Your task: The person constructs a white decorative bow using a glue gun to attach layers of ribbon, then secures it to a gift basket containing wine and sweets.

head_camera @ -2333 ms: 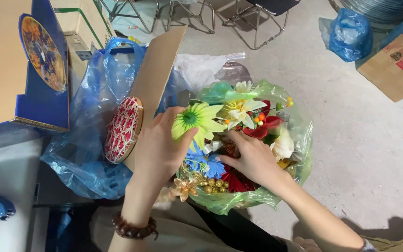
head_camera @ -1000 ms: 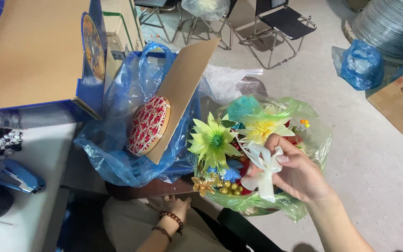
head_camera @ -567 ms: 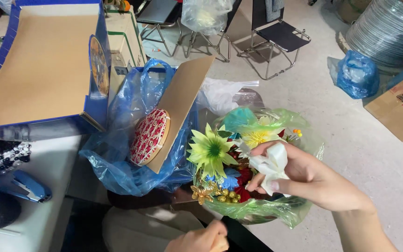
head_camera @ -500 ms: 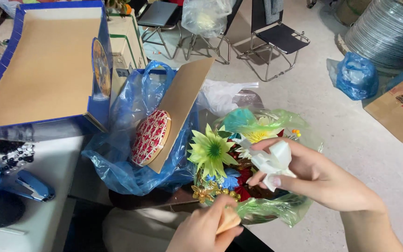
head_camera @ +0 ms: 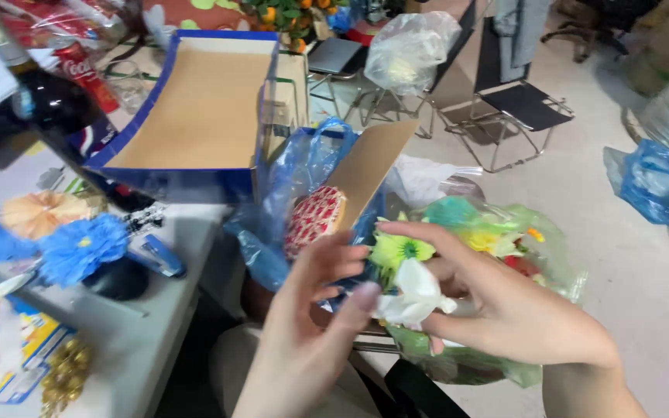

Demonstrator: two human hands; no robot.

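Note:
My right hand holds a white artificial flower in front of me. My left hand has come up beside it, and its fingertips touch the flower's petals. Behind both hands lies a green plastic bag of artificial flowers, with a lime-green flower showing just above the white one. The lower part of the bag is hidden by my hands.
A blue plastic bag holds a cardboard flap and a red-patterned round tin. On the table at left lie blue paper flowers, a blue stapler, an open blue cardboard box and a dark bottle. Folding chairs stand behind.
My right hand drew the white flower out of the bag and lifted it. My left hand rose from my lap to meet it. The view swung left toward the table.

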